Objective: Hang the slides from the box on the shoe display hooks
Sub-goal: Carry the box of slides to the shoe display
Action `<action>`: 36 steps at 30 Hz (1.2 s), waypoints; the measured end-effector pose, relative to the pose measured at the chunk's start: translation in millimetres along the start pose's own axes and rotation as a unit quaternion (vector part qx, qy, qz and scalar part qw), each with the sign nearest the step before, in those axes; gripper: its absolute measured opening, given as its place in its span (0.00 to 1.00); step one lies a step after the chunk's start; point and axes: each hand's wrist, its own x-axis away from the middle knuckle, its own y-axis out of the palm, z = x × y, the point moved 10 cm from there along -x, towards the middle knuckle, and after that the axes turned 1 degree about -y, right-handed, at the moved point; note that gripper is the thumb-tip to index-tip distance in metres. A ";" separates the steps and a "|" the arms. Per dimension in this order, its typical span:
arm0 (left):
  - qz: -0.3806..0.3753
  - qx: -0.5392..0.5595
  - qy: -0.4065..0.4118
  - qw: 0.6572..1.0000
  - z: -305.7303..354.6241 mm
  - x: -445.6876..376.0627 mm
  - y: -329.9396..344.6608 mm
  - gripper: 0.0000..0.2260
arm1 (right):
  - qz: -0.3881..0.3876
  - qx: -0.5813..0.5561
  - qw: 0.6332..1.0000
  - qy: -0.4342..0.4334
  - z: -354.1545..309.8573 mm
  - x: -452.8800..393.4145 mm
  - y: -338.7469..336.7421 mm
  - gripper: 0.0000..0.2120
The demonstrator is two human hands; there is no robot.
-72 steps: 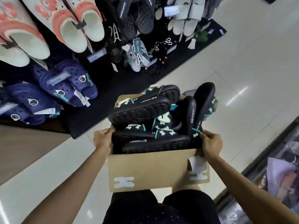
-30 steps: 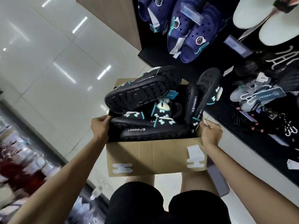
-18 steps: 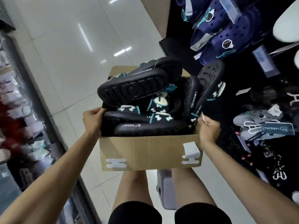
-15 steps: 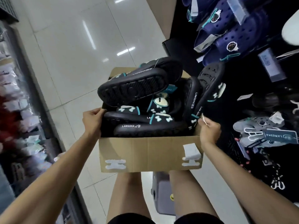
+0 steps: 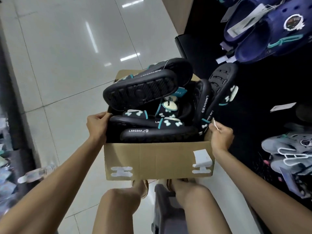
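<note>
The cardboard box [image 5: 157,159] is plain tan-brown, with torn patches of white tape or label on its near face. The slides [image 5: 152,105] piled in it are black, with white lettering along the sole edges, teal trim on the straps and pale white-mint bow shapes printed across them; one carries a teal tag. On the black display wall [image 5: 256,92] hang navy blue clogs [image 5: 270,34] with teal straps, a round white-edged badge and white tags, and lower down grey clogs [image 5: 287,149] with a small dark badge and white outline marks. The floor [image 5: 67,56] is glossy pale grey-white tile with thin dark joints
</note>
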 end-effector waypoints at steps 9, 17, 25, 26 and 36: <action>-0.003 0.009 0.046 0.999 -80.3 -88.2 57.1 0.10 | 0.009 -0.025 0.999 -0.029 90.4 -68.1 100.7 0.09; -0.012 0.019 0.057 0.998 -144.1 -136.9 107.9 0.09 | 0.024 -0.027 0.997 -0.064 147.4 -114.4 148.3 0.07; -0.015 0.054 0.051 0.997 -181.0 -145.6 132.6 0.08 | 0.029 -0.038 0.993 -0.111 159.3 -137.8 151.7 0.07; -0.015 0.054 0.054 0.997 -181.2 -145.5 134.8 0.08 | 0.028 -0.042 0.993 -0.110 163.5 -140.4 152.1 0.07; -0.040 -0.024 0.107 0.993 -169.2 -118.0 163.5 0.08 | 0.047 -0.076 0.991 -0.095 198.0 -151.8 135.2 0.08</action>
